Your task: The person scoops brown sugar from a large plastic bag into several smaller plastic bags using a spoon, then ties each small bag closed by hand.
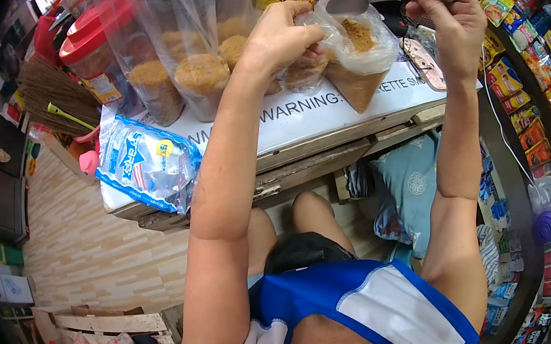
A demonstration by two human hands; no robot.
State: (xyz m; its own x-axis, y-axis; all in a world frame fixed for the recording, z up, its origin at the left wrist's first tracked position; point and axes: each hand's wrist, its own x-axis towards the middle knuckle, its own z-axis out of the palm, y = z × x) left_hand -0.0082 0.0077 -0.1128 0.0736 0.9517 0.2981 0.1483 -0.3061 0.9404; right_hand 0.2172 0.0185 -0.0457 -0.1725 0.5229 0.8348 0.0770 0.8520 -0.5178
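My left hand [284, 37] pinches the left edge of the opened mouth of a clear plastic bag [355, 87]. Brown granules [359, 35], which look like brown sugar, show inside; the bag's pointed lower corner rests near the table's front edge. In my right hand [452, 11] is the handle of a metal spoon [347, 2], its bowl held above the bag's mouth. Smaller tied bags of the same granules [307, 72] sit behind and left of the opened bag, partly hidden by my left hand. Tall clear bags, one of them upright [202, 75], hold more granules.
On the paper-covered wooden table [300, 122] lie a blue-and-silver plastic pack [145, 162] and a pink phone [422, 63] with eyeglasses on it. A red-lidded jar [96, 60] stands at the left. Hanging sachets [528, 89] line the right side; a pillow [406, 187] is below.
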